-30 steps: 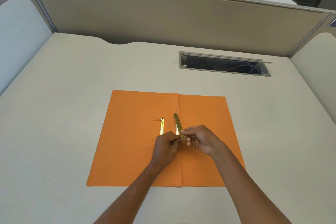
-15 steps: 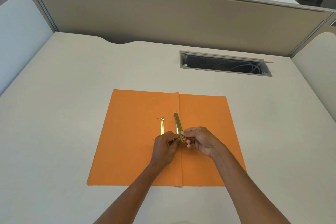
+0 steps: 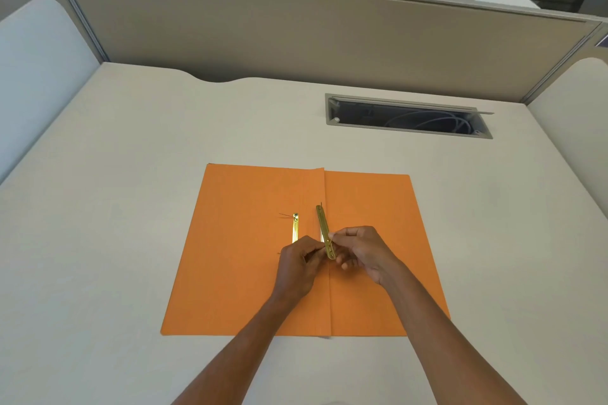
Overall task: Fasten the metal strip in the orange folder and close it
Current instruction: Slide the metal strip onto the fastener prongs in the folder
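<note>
Right hand (image 3: 362, 250) pinches the metal strip (image 3: 324, 230) over the open orange folder (image 3: 230, 273); left hand (image 3: 297, 268), grip unclear, should steady the prong for threading.

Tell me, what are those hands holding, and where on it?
The right hand pinches a loose metal strip near its lower end; the left hand meets it there.

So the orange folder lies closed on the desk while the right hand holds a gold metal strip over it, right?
Not quite: the head view shows the orange folder lying open, not closed. The right hand does hold the gold metal strip over it.
</note>
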### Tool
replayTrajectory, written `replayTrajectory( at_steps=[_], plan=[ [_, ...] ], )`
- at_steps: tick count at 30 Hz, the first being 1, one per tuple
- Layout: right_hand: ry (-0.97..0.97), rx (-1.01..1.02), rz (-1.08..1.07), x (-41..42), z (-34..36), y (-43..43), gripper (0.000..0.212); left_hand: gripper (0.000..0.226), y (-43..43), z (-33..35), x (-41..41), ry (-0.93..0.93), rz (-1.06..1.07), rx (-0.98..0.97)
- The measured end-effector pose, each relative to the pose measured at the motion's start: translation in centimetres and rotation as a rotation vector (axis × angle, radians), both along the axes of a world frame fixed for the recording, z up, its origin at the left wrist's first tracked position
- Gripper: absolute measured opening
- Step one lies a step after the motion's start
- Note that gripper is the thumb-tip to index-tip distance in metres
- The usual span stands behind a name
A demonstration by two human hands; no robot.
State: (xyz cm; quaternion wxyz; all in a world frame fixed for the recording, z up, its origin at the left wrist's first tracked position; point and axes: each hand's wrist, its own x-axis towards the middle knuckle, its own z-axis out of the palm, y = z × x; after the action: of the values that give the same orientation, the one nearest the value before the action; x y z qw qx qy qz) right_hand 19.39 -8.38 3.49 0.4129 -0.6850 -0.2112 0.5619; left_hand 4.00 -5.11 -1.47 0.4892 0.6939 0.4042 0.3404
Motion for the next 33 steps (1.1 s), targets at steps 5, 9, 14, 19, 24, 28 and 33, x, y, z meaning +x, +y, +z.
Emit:
replayTrajectory(
  at_steps=[5,9,14,19,24,28,33],
  plan=[
    [-0.034,0.003,0.027,0.0,0.1,0.3,0.019,0.011,0.0,0.2,0.0,0.005,0.005,0.010],
    [-0.033,-0.001,0.028,-0.2,-0.3,0.3,0.014,0.016,0.0,0.4,0.0,0.008,0.004,0.060],
    [-0.025,-0.001,0.036,-0.4,-0.9,0.1,0.011,0.029,-0.5,0.4,-0.2,-0.010,0.066,0.149],
    [-0.129,-0.018,0.061,-0.7,-1.3,0.2,0.013,0.040,-0.5,0.8,-0.4,-0.005,0.140,0.145],
    [-0.215,-0.019,0.059,-1.4,-1.5,0.3,0.016,0.041,-0.5,0.9,-0.3,0.016,0.113,0.123],
    [-0.300,-0.021,0.056,-1.4,-1.4,0.3,0.015,0.040,-0.5,0.6,-0.3,0.059,0.091,0.115],
    [-0.326,-0.058,0.080,-1.2,-1.1,0.7,0.013,0.037,-0.8,0.4,0.0,0.122,0.029,0.169]
  ],
)
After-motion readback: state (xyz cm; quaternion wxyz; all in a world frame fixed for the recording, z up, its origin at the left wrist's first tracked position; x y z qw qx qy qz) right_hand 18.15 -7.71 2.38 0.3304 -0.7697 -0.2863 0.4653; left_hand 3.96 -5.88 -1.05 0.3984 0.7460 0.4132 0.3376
